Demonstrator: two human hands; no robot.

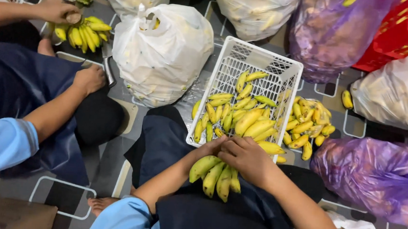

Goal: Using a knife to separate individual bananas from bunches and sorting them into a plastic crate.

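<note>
A bunch of small yellow-green bananas rests on my lap. Both hands grip its stem end: my left hand from the left, my right hand on top. Just beyond my hands stands a white plastic crate, tilted against my knee, with several loose bananas and small bunches inside. More bananas lie in a heap on the floor to the crate's right.
A co-worker sits at the left, one hand on a banana bunch, the other hand near a knife. White bags, purple bags and a red crate ring the patterned floor.
</note>
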